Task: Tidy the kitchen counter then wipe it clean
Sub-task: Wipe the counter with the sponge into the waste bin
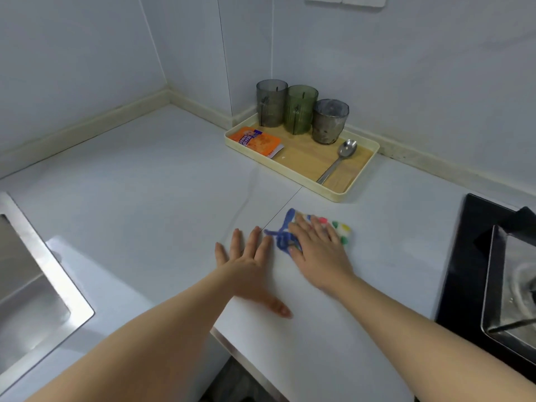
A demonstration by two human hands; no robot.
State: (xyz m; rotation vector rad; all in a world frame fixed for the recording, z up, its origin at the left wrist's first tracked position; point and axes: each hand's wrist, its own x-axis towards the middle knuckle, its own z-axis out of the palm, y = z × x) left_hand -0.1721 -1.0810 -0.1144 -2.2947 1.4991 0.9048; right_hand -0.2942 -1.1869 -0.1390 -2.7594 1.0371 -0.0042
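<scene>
Flatly, left hand (pixel 249 264) presses counter (pixel 145 184), right hand (pixel 317 252) cloth (pixel 344 231).

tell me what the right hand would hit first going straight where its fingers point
The right hand would likely meet the near rim of the tray, past bare counter; depth is uncertain.

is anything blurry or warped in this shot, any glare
Head view: the right hand and the cloth under it are motion-blurred; the tray and its cups look sharp; wide-angle distortion tilts the wall seams; soft glare on the sink rim.
</scene>
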